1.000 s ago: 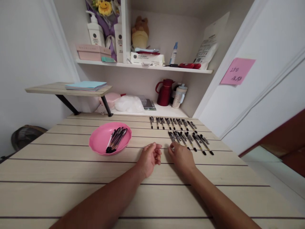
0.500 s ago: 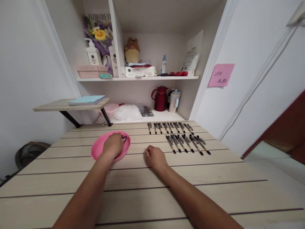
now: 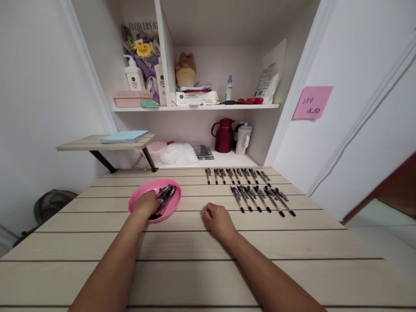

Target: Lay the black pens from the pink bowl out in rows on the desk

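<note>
A pink tray (image 3: pixel 177 203) with a raised, wavy rim stands on the left of the table and holds several black-capped pens (image 3: pixel 167 200) in a slanting pile. My left hand (image 3: pixel 146 203) reaches into it from the front, thumb side against the pens. Its other fingers are hidden, so their grip does not show. On the bare boards to the right of the tray rests my right hand (image 3: pixel 219 220), curled into a fist with nothing visible in it. Beyond it, similar pens lie side by side in a back row (image 3: pixel 237 176) and a front row (image 3: pixel 261 199).
A small raised shelf (image 3: pixel 81 145) with blue-topped paper (image 3: pixel 125 136) stands at the back left. Behind the table a white cabinet (image 3: pixel 195 108) holds a red jug (image 3: pixel 224 135), a pale cup (image 3: pixel 243 138) and a plush toy (image 3: pixel 186 71). A pink note (image 3: pixel 312 102) is on the right wall.
My left hand has shifted left within the pink tray, uncovering the pile of pens. My right hand stays in a fist on the table. The camera view has turned slightly left.
</note>
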Available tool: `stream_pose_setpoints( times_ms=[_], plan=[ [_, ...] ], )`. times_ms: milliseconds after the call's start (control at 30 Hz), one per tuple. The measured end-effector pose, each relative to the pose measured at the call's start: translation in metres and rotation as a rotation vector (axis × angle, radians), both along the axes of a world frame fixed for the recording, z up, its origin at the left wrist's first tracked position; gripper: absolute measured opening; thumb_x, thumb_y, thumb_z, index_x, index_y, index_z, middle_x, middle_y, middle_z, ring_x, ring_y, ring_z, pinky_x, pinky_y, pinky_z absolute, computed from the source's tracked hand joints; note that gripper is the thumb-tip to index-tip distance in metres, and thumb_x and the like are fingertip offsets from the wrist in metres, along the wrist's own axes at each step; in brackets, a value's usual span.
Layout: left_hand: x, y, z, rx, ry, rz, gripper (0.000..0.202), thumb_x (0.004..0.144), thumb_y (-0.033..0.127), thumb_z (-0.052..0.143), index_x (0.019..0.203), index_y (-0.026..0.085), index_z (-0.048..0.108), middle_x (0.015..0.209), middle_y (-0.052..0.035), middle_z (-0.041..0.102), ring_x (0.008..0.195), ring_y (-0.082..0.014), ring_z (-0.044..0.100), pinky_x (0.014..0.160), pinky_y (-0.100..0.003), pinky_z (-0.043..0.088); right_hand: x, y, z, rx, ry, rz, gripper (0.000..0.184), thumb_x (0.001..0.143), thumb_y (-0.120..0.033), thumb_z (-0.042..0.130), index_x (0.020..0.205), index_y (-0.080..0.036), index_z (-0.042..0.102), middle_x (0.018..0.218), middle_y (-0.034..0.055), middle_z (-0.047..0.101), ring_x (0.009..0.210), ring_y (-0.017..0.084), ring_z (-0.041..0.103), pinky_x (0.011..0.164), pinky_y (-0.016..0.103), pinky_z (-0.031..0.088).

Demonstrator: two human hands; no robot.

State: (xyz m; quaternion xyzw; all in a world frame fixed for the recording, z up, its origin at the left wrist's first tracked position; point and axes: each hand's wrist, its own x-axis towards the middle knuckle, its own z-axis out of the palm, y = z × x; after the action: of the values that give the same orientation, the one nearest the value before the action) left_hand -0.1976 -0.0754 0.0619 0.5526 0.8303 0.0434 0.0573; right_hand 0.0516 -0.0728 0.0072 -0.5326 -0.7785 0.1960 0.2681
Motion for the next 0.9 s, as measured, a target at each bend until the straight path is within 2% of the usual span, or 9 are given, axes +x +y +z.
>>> stream_pose_setpoints(
  times_ms=[167,300,367,433,500,600,667,733,900],
  plan=[
    [0.003,-0.004,0.003,0.053,0.005,0.019,0.034,0.078,0.039,0.041,0.079,0.016,0.065,0.088,-0.0163,0.067,0.082,-0.0271,0.060,0.063,-0.030,0.037,0.003,0.002,-0.002,-0.019,0.058,0.021,0.018,0.076,-0.021,0.045,0.064,-0.018,0.058,0.063,0.0008,0.062,0.060,0.011,0.052,0.056,0.020,0.030],
    [0.005,-0.008,0.013,0.095,0.003,0.081,0.039,0.080,0.041,0.039,0.075,0.013,0.066,0.081,-0.0182,0.066,0.080,-0.0266,0.060,0.063,-0.030,0.038,0.005,0.005,-0.003,-0.056,0.167,0.034,0.019,0.076,-0.024,0.045,0.061,-0.018,0.056,0.059,-0.0002,0.060,0.058,0.012,0.051,0.055,0.020,0.032],
    [0.014,-0.011,0.018,0.204,-0.084,0.086,0.039,0.080,0.043,0.039,0.079,0.014,0.065,0.078,-0.0149,0.065,0.075,-0.0236,0.059,0.061,-0.028,0.037,0.005,0.007,-0.004,-0.066,0.270,0.026,0.022,0.076,-0.029,0.046,0.059,-0.018,0.055,0.057,-0.0007,0.058,0.057,0.012,0.051,0.055,0.021,0.033],
    [0.034,-0.014,0.017,0.412,-0.385,0.028,0.038,0.079,0.045,0.039,0.084,0.016,0.063,0.070,-0.0086,0.062,0.062,-0.0176,0.055,0.054,-0.025,0.035,0.005,0.008,-0.003,-0.098,0.409,0.025,0.027,0.077,-0.037,0.046,0.059,-0.018,0.054,0.053,-0.0015,0.054,0.053,0.012,0.048,0.053,0.022,0.034],
    [0.065,-0.019,0.007,0.481,-0.870,-0.080,0.037,0.079,0.045,0.039,0.094,0.018,0.059,0.056,-0.0002,0.054,0.044,-0.0107,0.044,0.045,-0.022,0.031,0.005,0.008,-0.001,-0.170,0.597,0.030,0.034,0.078,-0.047,0.044,0.065,-0.018,0.056,0.051,-0.0029,0.050,0.048,0.012,0.043,0.048,0.022,0.032],
    [0.115,-0.028,-0.019,0.286,-1.398,-0.238,0.031,0.075,0.042,0.046,0.096,0.019,0.052,0.051,0.0060,0.048,0.033,-0.0054,0.033,0.036,-0.018,0.024,0.005,0.008,0.004,-0.236,0.901,0.022,0.042,0.076,-0.057,0.043,0.082,-0.017,0.057,0.053,-0.0049,0.048,0.043,0.009,0.037,0.042,0.022,0.028],
    [0.141,-0.035,-0.036,0.187,-1.551,-0.278,0.025,0.071,0.036,0.051,0.089,0.019,0.049,0.054,0.0058,0.051,0.033,-0.0048,0.038,0.035,-0.016,0.026,0.007,0.009,0.006,-0.209,1.007,-0.019,0.043,0.074,-0.058,0.047,0.082,-0.017,0.058,0.050,-0.0064,0.044,0.042,0.008,0.034,0.041,0.021,0.027],
    [0.155,-0.041,-0.045,0.113,-1.607,-0.289,0.022,0.070,0.034,0.054,0.084,0.019,0.046,0.054,0.0059,0.052,0.033,-0.0050,0.040,0.034,-0.016,0.028,0.009,0.009,0.008,-0.191,1.023,-0.065,0.042,0.071,-0.058,0.052,0.075,-0.016,0.058,0.045,-0.0078,0.038,0.040,0.007,0.032,0.040,0.021,0.026],
    [0.156,-0.043,-0.047,0.140,-1.690,-0.283,0.029,0.073,0.045,0.052,0.082,0.019,0.046,0.059,0.0048,0.053,0.033,-0.0041,0.040,0.032,-0.017,0.028,0.011,0.006,0.012,-0.301,1.036,-0.036,0.043,0.068,-0.057,0.056,0.073,-0.015,0.060,0.046,-0.0055,0.045,0.041,0.008,0.038,0.042,0.022,0.030]
  ],
)
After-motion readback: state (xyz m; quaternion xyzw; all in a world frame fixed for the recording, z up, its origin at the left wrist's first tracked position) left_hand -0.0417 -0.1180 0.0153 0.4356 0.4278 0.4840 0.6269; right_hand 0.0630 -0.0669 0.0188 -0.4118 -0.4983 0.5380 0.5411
